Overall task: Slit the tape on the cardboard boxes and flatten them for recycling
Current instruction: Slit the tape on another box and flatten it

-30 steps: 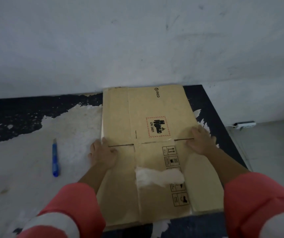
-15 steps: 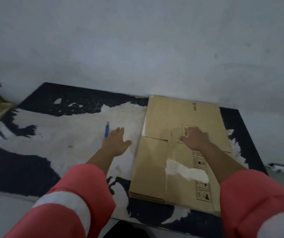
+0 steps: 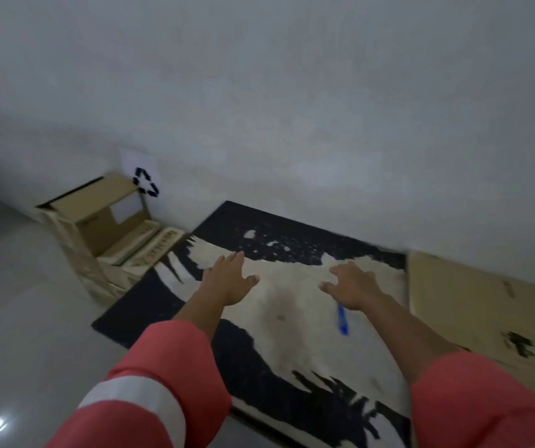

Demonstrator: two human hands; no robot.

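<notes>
Flattened box [image 3: 473,305] lies right, untouched; left grip [image 3: 227,281], right grip [image 3: 355,286] splayed, empty.

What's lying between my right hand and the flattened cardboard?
Only bare mat between the right hand and the flattened cardboard, in the head view. The blue cutter lies by the wrist, outside that gap.

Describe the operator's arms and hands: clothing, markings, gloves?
The left sleeve and right sleeve are loose, coral-red, and end at the forearm. A broad pale band crosses the left one. The left hand and right hand are bare: no gloves, watch or rings visible.
</notes>
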